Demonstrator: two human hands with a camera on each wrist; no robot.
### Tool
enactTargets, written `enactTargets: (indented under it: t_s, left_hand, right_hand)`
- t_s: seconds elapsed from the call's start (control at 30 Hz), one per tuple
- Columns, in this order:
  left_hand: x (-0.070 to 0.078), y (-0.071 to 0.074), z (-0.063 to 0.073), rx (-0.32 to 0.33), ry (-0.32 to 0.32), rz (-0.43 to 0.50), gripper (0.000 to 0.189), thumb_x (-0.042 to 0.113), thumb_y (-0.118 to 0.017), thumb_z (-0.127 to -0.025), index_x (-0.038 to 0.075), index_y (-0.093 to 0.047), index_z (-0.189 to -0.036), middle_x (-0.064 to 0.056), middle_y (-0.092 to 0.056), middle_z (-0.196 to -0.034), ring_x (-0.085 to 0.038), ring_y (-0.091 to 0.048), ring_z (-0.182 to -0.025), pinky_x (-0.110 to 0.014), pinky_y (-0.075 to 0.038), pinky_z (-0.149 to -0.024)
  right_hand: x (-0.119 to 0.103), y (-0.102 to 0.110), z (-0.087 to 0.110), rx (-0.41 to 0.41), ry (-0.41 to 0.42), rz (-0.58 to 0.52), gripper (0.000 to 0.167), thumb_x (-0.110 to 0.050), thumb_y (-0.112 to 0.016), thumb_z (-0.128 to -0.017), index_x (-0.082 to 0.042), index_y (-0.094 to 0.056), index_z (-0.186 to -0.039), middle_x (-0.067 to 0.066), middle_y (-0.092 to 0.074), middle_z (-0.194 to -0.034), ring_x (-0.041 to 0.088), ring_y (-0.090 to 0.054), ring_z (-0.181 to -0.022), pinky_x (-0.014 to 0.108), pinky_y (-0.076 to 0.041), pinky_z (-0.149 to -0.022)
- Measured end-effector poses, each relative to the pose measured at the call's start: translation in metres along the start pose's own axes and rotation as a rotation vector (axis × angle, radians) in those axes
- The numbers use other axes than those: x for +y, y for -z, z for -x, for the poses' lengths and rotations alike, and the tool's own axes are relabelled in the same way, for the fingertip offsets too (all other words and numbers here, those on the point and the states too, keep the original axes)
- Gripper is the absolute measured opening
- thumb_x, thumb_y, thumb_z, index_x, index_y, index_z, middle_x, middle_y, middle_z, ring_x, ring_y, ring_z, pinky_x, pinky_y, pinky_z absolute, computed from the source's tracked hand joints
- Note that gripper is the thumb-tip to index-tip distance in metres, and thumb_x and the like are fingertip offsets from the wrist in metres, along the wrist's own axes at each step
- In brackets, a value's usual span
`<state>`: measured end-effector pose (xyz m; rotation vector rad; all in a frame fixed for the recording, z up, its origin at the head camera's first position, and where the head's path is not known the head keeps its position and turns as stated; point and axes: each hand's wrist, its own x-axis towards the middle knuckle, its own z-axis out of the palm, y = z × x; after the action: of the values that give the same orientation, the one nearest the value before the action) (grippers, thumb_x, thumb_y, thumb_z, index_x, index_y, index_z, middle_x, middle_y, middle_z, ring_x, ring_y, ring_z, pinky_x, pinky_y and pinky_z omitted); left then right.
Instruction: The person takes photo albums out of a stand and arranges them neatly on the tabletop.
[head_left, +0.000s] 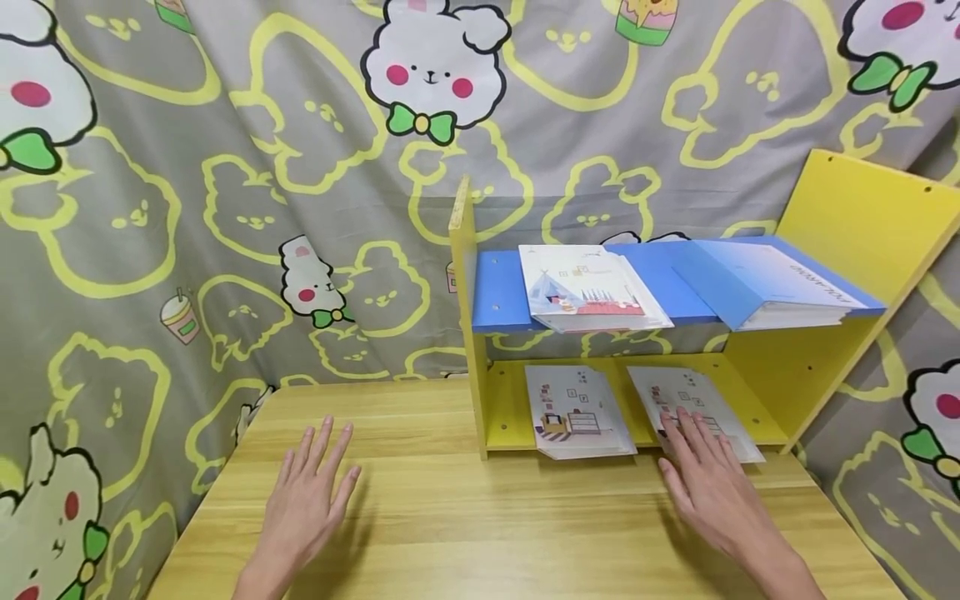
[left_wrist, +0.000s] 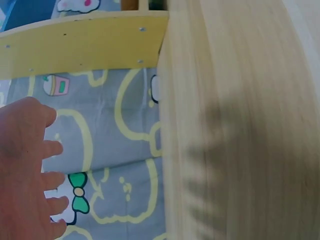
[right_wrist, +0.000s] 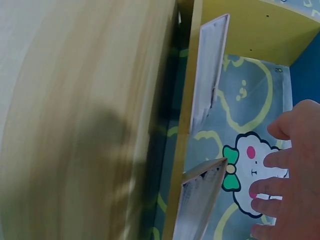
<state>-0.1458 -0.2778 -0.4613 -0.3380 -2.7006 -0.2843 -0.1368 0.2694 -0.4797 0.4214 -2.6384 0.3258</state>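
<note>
My left hand (head_left: 303,496) hovers over the left part of the wooden table, fingers spread and straight; its shadow falls on the wood. In the left wrist view, nothing is in that hand (left_wrist: 25,170). My right hand (head_left: 708,492) reaches toward the shelf unit, fingers extended in front of the right-hand booklet (head_left: 660,387) on the lower yellow shelf, hiding part of its cover. The right wrist view shows a gap between this hand (right_wrist: 295,175) and the booklets. Another similar pale booklet (head_left: 577,417) lies to the left, its front edge overhanging the shelf.
The shelf unit has yellow side panels (head_left: 468,333) and a blue upper shelf (head_left: 498,292). On it lie a white illustrated album (head_left: 585,283) and a blue-white binder (head_left: 772,283). The wooden table (head_left: 465,533) extends in front. A patterned grey curtain (head_left: 225,192) hangs behind and at both sides.
</note>
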Motion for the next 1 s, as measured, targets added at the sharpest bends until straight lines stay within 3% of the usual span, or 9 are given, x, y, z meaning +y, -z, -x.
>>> enactTargets:
  t_s: [0.37, 0.6, 0.73, 0.87, 1.0]
  left_hand:
    - [0.014, 0.000, -0.003, 0.000, 0.018, 0.072, 0.060, 0.038, -0.048, -0.109, 0.011, -0.034, -0.161, -0.024, -0.027, -0.164, -0.050, -0.024, -0.148, -0.061, -0.011, -0.123]
    - [0.026, 0.003, -0.009, 0.090, -0.020, 0.122, 0.057, 0.032, -0.053, -0.107, 0.010, -0.040, -0.158, -0.023, -0.032, -0.162, -0.048, -0.031, -0.146, -0.055, -0.012, -0.125]
    - [0.034, 0.004, -0.016, 0.146, -0.039, 0.179, 0.056, 0.027, -0.057, -0.106, 0.010, -0.042, -0.157, -0.023, -0.038, -0.159, -0.046, -0.037, -0.142, -0.061, -0.023, -0.120]
    - [0.044, 0.006, -0.023, 0.174, -0.038, 0.266, 0.053, 0.023, -0.059, -0.105, 0.011, -0.046, -0.155, -0.020, -0.043, -0.156, -0.043, -0.042, -0.139, -0.066, -0.036, -0.108]
    - [0.054, 0.007, -0.031, 0.192, -0.033, 0.327, 0.050, 0.022, -0.058, -0.106, 0.012, -0.048, -0.153, -0.016, -0.046, -0.155, -0.038, -0.044, -0.138, -0.063, -0.040, -0.106]
  right_hand:
    - [-0.003, 0.008, -0.002, 0.078, 0.014, -0.055, 0.061, -0.023, -0.054, -0.105, -0.001, -0.033, -0.159, 0.029, -0.028, -0.162, 0.047, -0.025, -0.149, 0.053, -0.003, -0.125]
    - [-0.005, 0.016, -0.005, 0.130, -0.007, -0.119, 0.066, -0.018, -0.056, -0.104, -0.010, -0.027, -0.163, 0.029, -0.029, -0.161, 0.049, -0.030, -0.146, 0.046, -0.007, -0.126]
    - [-0.009, 0.023, -0.008, 0.144, -0.033, -0.175, 0.065, -0.017, -0.056, -0.105, -0.013, -0.028, -0.163, 0.025, -0.031, -0.162, 0.049, -0.031, -0.145, 0.056, -0.016, -0.124]
    - [-0.013, 0.030, -0.011, 0.153, -0.069, -0.255, 0.061, -0.017, -0.055, -0.106, -0.015, -0.031, -0.162, 0.024, -0.033, -0.161, 0.052, -0.036, -0.141, 0.073, -0.028, -0.111]
    - [-0.015, 0.034, -0.014, 0.193, -0.075, -0.319, 0.060, -0.012, -0.057, -0.104, -0.015, -0.035, -0.161, 0.023, -0.038, -0.158, 0.052, -0.041, -0.136, 0.077, -0.035, -0.100]
